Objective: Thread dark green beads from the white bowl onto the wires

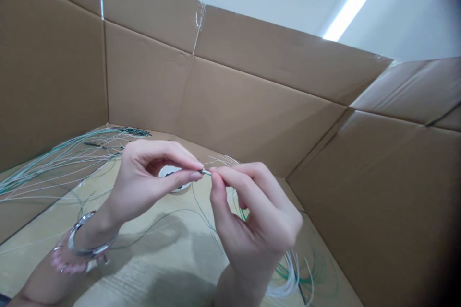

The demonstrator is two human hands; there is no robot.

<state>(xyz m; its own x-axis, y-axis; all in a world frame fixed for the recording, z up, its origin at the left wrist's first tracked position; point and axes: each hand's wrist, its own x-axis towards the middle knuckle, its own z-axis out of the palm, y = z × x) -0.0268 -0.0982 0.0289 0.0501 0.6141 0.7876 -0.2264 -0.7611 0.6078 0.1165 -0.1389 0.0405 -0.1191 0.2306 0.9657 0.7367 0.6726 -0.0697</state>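
Note:
My left hand [142, 182] and my right hand [257, 211] meet fingertip to fingertip above the table. Between left thumb and forefinger I pinch a small dark piece [200, 171], mostly covered by the fingers. My right thumb and forefinger grip a thin pale wire [207, 172], whose short visible length reaches the dark piece; whether it sits inside cannot be made out. Green and white strands show behind my right fingers. Behind the left fingertips stands a white bowl [184, 189] holding dark bits, partly hidden.
A long bundle of green and white wires [54, 158] lies at the left, some ending in dark tips. Coiled white and green wires [288, 278] rest at the lower right. Loose strands cross the table [144, 268]. Tall cardboard walls [252, 110] enclose the back and sides.

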